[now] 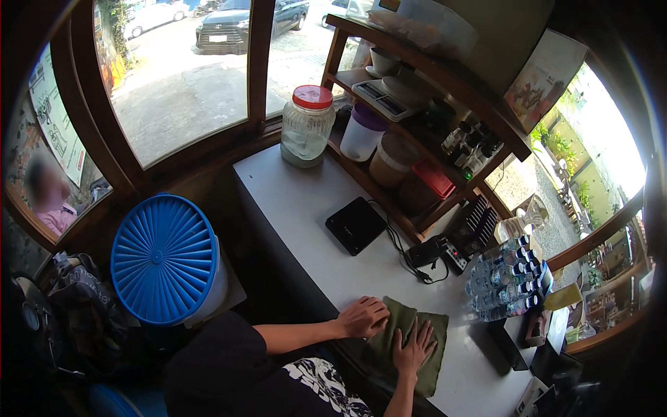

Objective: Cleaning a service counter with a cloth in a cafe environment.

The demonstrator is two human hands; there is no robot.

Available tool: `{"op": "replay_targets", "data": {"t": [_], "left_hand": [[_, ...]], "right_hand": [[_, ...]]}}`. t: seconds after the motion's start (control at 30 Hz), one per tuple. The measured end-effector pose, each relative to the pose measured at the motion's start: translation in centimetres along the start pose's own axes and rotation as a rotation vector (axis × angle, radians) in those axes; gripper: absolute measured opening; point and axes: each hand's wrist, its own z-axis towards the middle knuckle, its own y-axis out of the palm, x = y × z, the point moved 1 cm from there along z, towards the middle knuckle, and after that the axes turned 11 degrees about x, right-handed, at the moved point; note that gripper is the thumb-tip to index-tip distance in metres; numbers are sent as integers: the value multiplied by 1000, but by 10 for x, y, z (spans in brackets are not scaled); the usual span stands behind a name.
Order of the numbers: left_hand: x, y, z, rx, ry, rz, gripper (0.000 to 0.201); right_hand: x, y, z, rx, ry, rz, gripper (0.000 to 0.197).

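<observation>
A dark green cloth [429,376] lies spread on the white counter [278,182], by its near edge. My right hand [415,349] rests flat on it, palm down with the fingers spread. At the cloth's left edge sits my left hand [363,318], its fingers curled in and touching the fabric. What those fingers hold, if anything, is hidden under the knuckles.
Several water bottles [501,278] stand together on the right. Beyond the cloth lie a flat black device [356,226] and dark cables [397,243]. A wooden shelf [417,222] and a red-lidded jar [306,132] stand farther back. A blue-lidded tub [163,257] is at left.
</observation>
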Motion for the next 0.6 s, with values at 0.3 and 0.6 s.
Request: {"op": "replay_targets", "data": {"t": [0.3,0.6], "left_hand": [[-1,3,-1,10,-6,-71,29],[-4,1,-4,64,-4,-85,34]], "right_hand": [[54,7,38,-33,361,-100,70],[65,-14,17,-28,148,-12,72]]}}
